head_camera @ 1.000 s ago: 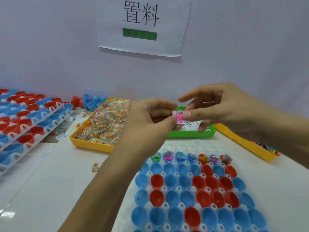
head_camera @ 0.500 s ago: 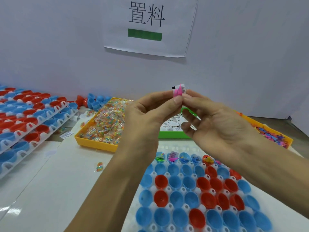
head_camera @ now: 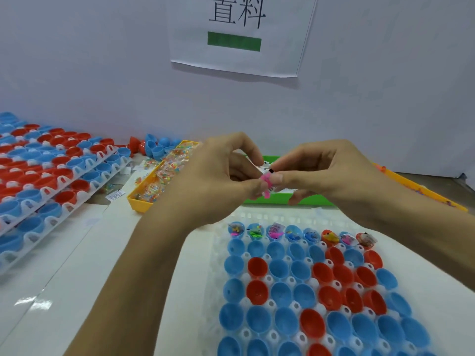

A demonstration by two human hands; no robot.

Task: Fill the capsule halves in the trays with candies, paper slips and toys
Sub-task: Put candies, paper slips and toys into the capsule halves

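Both hands, left hand [head_camera: 216, 181] and right hand [head_camera: 326, 176], pinch a small pink toy [head_camera: 266, 185] above the tray [head_camera: 226, 253] of capsule halves [head_camera: 280, 291]

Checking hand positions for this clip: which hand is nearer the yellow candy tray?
Left. The left hand is raised just beside the yellow candy tray, overlapping its near corner in view. The right hand is farther off, over the green tray.

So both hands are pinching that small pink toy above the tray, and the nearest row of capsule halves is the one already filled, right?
Not quite. The head view shows the left hand and right hand pinching the small pink toy above the white plastic tray, but the filled capsule halves are in the farthest row; the nearer rows are empty.
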